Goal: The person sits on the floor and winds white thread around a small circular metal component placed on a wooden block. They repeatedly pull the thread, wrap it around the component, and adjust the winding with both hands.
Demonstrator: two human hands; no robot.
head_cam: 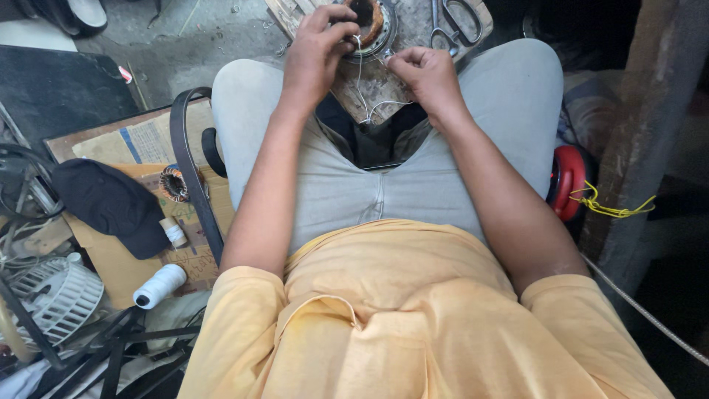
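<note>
A: Pinching white thread between right hand fingertips; left hand fingers curl closed over the motor stator, steadying it on the wooden board beyond the knees.

B: Progress?

A: Copper winding seated; lacing judged partway, loose thread hanging slack.

B: Orientation?

A: Ring lies flat, bore axis pointing up. Scissors near, untouched.
</note>
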